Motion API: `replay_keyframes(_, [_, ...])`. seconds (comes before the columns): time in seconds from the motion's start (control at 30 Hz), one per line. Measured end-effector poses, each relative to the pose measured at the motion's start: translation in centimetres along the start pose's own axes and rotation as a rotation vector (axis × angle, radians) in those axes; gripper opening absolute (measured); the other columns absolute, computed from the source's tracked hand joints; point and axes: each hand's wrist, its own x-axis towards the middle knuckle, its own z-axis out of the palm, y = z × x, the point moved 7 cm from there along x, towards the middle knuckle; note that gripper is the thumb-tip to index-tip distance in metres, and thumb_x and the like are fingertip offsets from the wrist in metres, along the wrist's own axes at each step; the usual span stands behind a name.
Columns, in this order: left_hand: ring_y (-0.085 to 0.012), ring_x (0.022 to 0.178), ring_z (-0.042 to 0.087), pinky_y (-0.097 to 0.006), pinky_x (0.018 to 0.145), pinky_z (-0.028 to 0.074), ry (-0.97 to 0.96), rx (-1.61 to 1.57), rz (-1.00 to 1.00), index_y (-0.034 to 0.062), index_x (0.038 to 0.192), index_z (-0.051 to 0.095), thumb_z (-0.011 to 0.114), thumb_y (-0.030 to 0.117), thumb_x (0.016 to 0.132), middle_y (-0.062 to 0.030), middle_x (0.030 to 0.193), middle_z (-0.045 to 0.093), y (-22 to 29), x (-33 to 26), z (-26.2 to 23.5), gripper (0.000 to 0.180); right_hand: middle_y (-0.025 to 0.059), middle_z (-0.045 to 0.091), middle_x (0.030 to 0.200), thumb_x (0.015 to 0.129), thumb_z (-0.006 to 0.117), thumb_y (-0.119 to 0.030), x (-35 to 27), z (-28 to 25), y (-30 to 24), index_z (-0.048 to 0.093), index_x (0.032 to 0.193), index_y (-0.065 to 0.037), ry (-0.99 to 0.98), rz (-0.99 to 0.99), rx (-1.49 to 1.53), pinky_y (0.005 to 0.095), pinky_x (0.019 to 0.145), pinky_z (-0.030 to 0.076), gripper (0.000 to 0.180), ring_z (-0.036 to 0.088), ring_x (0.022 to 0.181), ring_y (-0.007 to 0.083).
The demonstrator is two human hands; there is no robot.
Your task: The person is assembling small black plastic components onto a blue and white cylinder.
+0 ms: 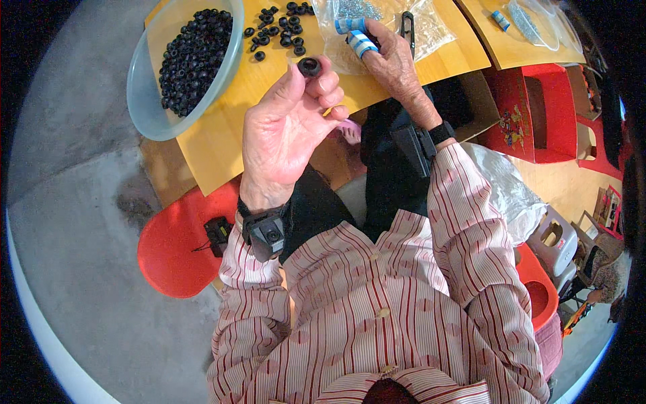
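Observation:
Up over the near edge of the yellow table, my left hand (286,124) is turned palm up. Its thumb and forefinger pinch a small round black part with a hollow centre (309,66). My right hand (397,71) reaches over a clear plastic bag (431,34), palm down with the fingers curled. Blue-and-white tape (362,43) wraps two of its fingers. Something dark shows under those fingertips, too hidden to name. Tiny clear pieces (356,9) lie on the bag, and black snips (408,28) lie just right of the hand.
A translucent oval basin (138,87) full of similar black parts stands at the left table edge. Several loose black parts (284,34) lie beside it. Red boxes (508,108) stand at the right below the table (215,151). A red stool (171,249) is at lower left.

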Motion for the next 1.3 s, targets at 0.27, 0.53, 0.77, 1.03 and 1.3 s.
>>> replay_keyframes(0.27, [-0.0155,0.081,0.035,-0.03,0.077,0.03,0.0,0.07,-0.023,0.0052,0.105,0.051,0.052,0.032,0.091,-0.0021,0.085,0.039,-0.2,-0.1,0.7,0.031,0.0195,0.058,0.078,0.078,0.058,-0.021,0.1,0.2,0.3,0.059,0.099,-0.005,-0.038,0.032,-0.04,0.0379,0.066,0.047,0.026,0.058,0.071,0.0352])
replay_keyframes(0.53, [-0.0153,0.079,0.037,-0.031,0.076,0.033,-0.006,0.054,-0.019,0.0031,0.103,0.052,0.048,0.035,0.092,-0.0029,0.086,0.042,-0.4,0.1,0.7,0.034,0.0185,0.055,0.073,0.079,0.056,-0.021,0.0,-0.1,-1.1,0.056,0.093,-0.002,-0.033,-0.011,0.027,0.0379,0.062,0.045,0.023,0.053,0.064,0.0321])
replay_keyframes(0.77, [-0.0154,0.077,0.04,-0.031,0.073,0.035,0.003,0.034,-0.024,0.0004,0.101,0.052,0.045,0.036,0.094,-0.0041,0.085,0.046,-0.7,0.1,0.7,0.037,0.0193,0.054,0.074,0.079,0.055,-0.02,-0.1,0.4,-0.2,0.055,0.092,-0.004,-0.032,0.045,0.024,0.039,0.063,0.044,0.021,0.053,0.067,0.0345])
replay_keyframes(1.03, [-0.0149,0.077,0.04,-0.03,0.074,0.036,0.037,0.072,-0.025,0.0005,0.099,0.051,0.046,0.036,0.094,-0.0037,0.086,0.046,-1.0,0.0,1.0,0.037,0.02,0.055,0.076,0.079,0.057,-0.022,-0.2,0.1,0.0,0.053,0.089,-0.003,-0.019,-0.005,-0.022,0.0419,0.064,0.044,0.022,0.054,0.071,0.0376])
replay_keyframes(1.3, [-0.0144,0.077,0.041,-0.029,0.073,0.037,0.022,0.136,-0.004,0.001,0.101,0.052,0.048,0.035,0.093,-0.0042,0.087,0.047,-0.9,0.0,1.4,0.035,0.0195,0.055,0.075,0.078,0.058,-0.02,-0.1,0.4,0.1,0.054,0.09,-0.002,-0.014,0.015,0.049,0.0402,0.064,0.044,0.022,0.054,0.07,0.0369])
